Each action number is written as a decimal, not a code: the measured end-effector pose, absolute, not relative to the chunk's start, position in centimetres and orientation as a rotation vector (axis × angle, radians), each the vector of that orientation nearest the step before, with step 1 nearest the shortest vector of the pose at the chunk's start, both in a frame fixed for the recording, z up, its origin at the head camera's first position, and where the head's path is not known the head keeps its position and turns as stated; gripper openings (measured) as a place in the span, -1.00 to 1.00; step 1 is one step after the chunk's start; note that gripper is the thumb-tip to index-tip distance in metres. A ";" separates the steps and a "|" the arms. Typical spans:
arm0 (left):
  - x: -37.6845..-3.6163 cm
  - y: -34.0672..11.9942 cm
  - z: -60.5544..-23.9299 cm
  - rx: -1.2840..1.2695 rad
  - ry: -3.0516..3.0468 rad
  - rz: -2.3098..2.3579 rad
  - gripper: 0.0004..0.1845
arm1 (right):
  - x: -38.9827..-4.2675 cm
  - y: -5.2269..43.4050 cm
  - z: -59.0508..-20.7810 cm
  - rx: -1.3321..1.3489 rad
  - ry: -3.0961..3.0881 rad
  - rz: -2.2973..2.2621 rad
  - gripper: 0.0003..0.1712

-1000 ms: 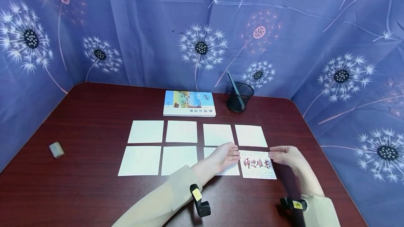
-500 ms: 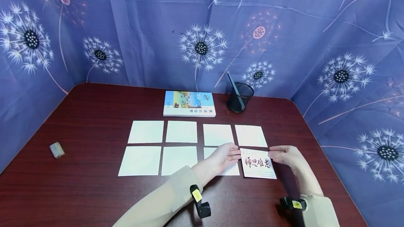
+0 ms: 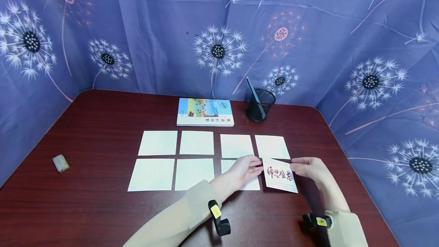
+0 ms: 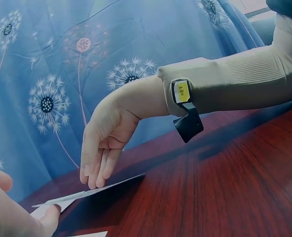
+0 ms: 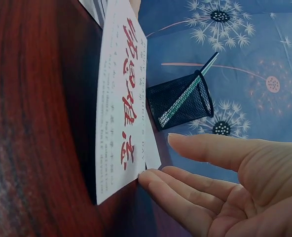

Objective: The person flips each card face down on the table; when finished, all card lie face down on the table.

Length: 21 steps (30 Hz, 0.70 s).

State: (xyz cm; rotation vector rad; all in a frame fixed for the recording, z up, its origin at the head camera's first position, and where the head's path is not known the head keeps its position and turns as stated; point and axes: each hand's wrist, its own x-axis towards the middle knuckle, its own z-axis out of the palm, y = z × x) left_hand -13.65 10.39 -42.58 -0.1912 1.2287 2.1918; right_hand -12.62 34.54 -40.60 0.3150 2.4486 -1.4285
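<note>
A white card [image 3: 279, 174] with large red Chinese characters tilts up off the table between both hands. At its left edge are the left hand's [image 3: 240, 170] fingertips; in the left wrist view its thumb stands apart from the card [image 4: 109, 185]. The right hand [image 3: 312, 169] reaches in from the other side. In the right wrist view, this hand's [image 5: 205, 187] extended fingers touch the card's [image 5: 119, 113] edge, with the thumb raised away from them. Beneath the left hand, a blank white card [image 3: 252, 185] is partly covered.
Blank white cards lie in two rows, among them one behind the printed card [image 3: 272, 147] and one at front left [image 3: 151, 174]. Farther back are a book [image 3: 205, 112] and a black mesh pen holder [image 3: 260, 106] with a pen. A small eraser-like block [image 3: 61, 163] lies far left.
The printed card was flat on the table a second ago; its left side has risen and it now slants. Both hands have stayed almost in place.
</note>
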 end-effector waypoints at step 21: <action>-13.7 11.7 -43.3 -0.143 1.119 2.099 -0.47 | -12.7 34.5 -40.8 0.322 2.472 -1.412 -0.33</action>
